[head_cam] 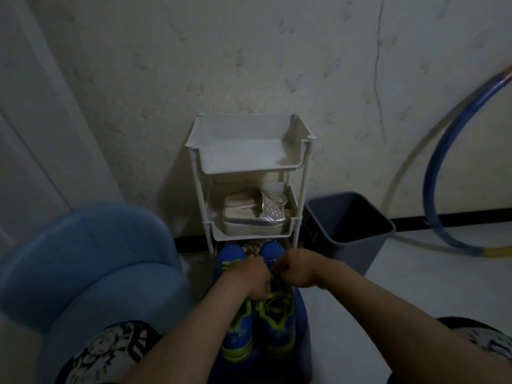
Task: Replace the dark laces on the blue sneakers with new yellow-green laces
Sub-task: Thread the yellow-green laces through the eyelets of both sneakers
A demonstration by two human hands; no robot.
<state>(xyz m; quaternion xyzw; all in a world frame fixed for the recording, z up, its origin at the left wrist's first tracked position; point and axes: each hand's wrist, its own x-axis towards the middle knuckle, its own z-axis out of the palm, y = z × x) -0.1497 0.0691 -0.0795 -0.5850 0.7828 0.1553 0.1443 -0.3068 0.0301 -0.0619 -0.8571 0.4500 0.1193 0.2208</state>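
The blue sneakers sit side by side right in front of the white rack, toes pointing at its base, with a blue cushion under them. Yellow-green laces are already threaded on both, as far as I can see. The left hand is curled over the laces, gripping a strand. The right hand is balled up just beside it, nearer the rack, but it's too dark to tell if it actually has lace in it. On the rack's middle shelf there's a pair of silver shoes. A grey bin stands just right of the rack, a blue hoop further right, and a blue chair left of it.
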